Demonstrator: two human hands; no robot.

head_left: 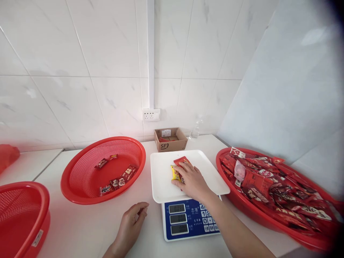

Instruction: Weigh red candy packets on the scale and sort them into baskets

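My right hand (191, 181) is over the white weighing pan (161, 179), its fingers and thumb closed around a few small snack packets. Among them a yellow packet (175, 173) and a red packet (181, 160) show; the fingers partly cover them. Under the pan, the scale's blue panel (192, 220) has three small displays and a keypad. My left hand (132, 220) rests on the white table left of the scale, with curled fingers and nothing visible in them.
A red basket (77, 150) with several packets stands on the left, beside another red basket (43, 200). At right, a large red basket (219, 161) is heaped with red snack packets. Behind the scale are a cardboard box (172, 145) and a clear plastic bottle (195, 130) by the tiled wall.
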